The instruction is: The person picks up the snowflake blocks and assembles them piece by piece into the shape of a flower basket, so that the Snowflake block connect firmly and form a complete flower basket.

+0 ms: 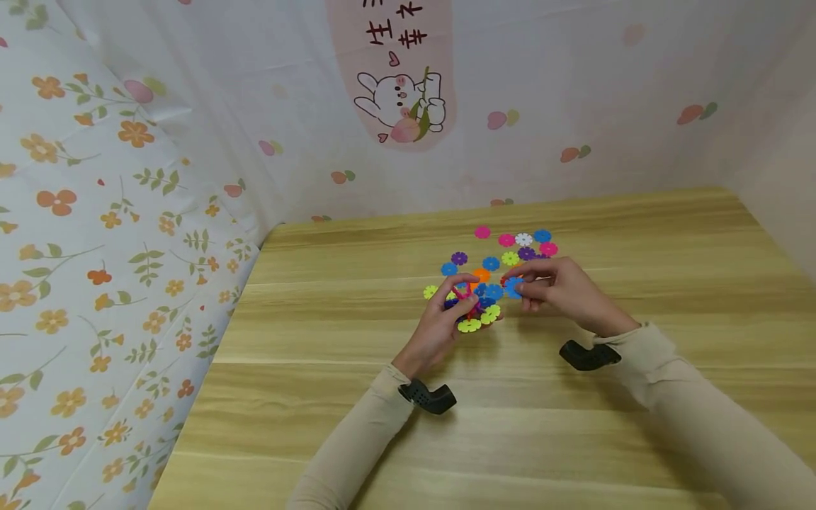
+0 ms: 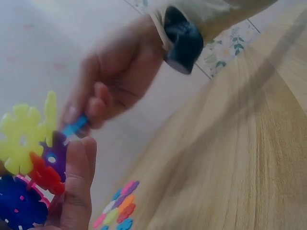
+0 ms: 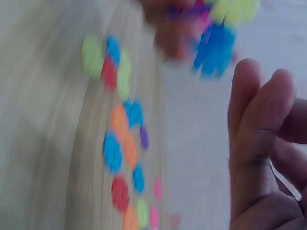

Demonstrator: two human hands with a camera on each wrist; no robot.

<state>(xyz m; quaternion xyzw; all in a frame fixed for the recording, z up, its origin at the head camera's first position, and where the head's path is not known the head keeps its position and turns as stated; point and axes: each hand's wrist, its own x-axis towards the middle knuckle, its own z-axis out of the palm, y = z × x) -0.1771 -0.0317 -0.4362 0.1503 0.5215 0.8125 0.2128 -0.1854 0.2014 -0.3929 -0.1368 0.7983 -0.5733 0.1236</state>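
My left hand point(image 1: 443, 319) holds a cluster of interlocked flower-shaped plastic discs. In the left wrist view a yellow disc point(image 2: 21, 139), a red disc point(image 2: 47, 173), a purple disc point(image 2: 56, 155) and a dark blue disc point(image 2: 19, 203) show in it, beside my left fingers point(image 2: 79, 177). To the right of the cluster, my right hand point(image 1: 557, 290) pinches a light blue disc point(image 1: 513, 287) between thumb and finger. That disc appears edge-on in the left wrist view, close to the purple one; whether they touch I cannot tell.
Loose discs lie on the wooden table behind both hands, among them a pink disc point(image 1: 482, 232), a white disc point(image 1: 523, 239) and a purple disc point(image 1: 459, 258). A printed cloth point(image 1: 542, 106) hangs along the table's back edge, with a floral cloth point(image 1: 115, 248) at the left.
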